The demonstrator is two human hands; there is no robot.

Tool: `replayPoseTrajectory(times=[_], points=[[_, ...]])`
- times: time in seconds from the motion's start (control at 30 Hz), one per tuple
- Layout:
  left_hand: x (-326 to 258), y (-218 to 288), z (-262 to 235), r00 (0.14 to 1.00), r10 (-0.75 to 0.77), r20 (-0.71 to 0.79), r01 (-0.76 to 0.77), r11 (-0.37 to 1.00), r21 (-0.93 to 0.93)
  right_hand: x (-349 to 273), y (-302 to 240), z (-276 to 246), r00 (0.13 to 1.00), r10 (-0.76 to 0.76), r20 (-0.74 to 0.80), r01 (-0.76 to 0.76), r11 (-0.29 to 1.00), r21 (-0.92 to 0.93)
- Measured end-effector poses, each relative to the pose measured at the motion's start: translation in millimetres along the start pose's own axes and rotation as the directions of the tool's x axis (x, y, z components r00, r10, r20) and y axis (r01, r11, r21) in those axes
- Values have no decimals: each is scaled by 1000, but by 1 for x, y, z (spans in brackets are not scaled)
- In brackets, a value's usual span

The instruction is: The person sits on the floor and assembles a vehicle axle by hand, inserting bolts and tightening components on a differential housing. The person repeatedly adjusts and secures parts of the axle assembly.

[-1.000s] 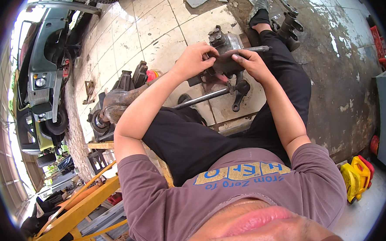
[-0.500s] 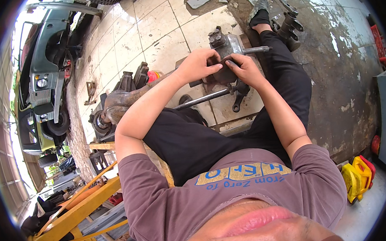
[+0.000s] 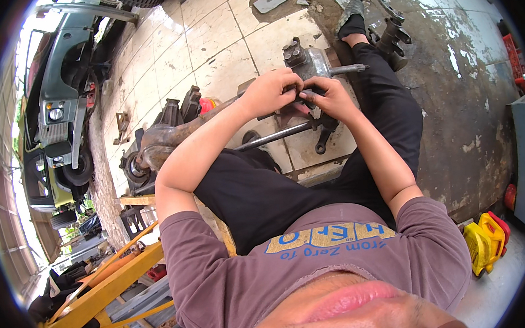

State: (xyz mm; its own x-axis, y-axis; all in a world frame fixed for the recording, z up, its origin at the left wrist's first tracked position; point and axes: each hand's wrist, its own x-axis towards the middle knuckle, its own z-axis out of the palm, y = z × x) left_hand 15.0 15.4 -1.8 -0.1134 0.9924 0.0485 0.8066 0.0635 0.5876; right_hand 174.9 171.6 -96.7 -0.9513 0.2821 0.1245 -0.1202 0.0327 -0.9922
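Above a metal gear housing [image 3: 317, 59], my left hand [image 3: 273, 89] and my right hand [image 3: 331, 96] meet with fingertips curled together. Both are closed in a pinch. Something small and dark seems to be between the fingertips, but its kind is hidden. A splined shaft [image 3: 350, 69] sticks out of the housing to the right, and a bolted metal block [image 3: 294, 53] sits on its far side. Beneath my hands run a bare steel rod [image 3: 276, 136] and a dark lever with an eye at its end [image 3: 322, 142]. My hands cover part of the housing.
A rusty axle casing [image 3: 172, 135] lies to the left on the tiled floor [image 3: 214, 33]. A yellow metal frame [image 3: 106, 291] stands at the lower left. A strut-like metal part [image 3: 391, 38] lies by my foot. Yellow and red plastic containers [image 3: 485, 242] stand at the right.
My hands have drawn closer together, the right moving slightly left and the fingertips now touching. The dark piece seen between them before is now mostly hidden.
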Motion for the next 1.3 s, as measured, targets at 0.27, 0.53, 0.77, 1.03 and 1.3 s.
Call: replayPoseTrajectory(times=[0.27, 0.53, 0.77, 1.03, 1.3], points=[[2, 3, 1, 985, -171, -21, 167, 976, -140, 3, 1, -10, 992, -121, -30, 121, 993, 12], [3, 13, -4, 954, -295, 60, 301, 946, -122, 0, -1, -2, 967, -206, -151, 177, 966, -187], [2, 7, -1, 974, -227, 29, 228, 970, -87, 1, 5, 0, 940, -327, -96, 285, 909, -305], [0, 5, -3, 983, -171, 64, 175, 983, -52, -1, 0, 2, 976, -200, -91, 163, 936, -313], [1, 11, -1, 998, -45, 39, 46, 998, -36, -1, -4, -3, 945, 284, 165, -293, 956, 34]])
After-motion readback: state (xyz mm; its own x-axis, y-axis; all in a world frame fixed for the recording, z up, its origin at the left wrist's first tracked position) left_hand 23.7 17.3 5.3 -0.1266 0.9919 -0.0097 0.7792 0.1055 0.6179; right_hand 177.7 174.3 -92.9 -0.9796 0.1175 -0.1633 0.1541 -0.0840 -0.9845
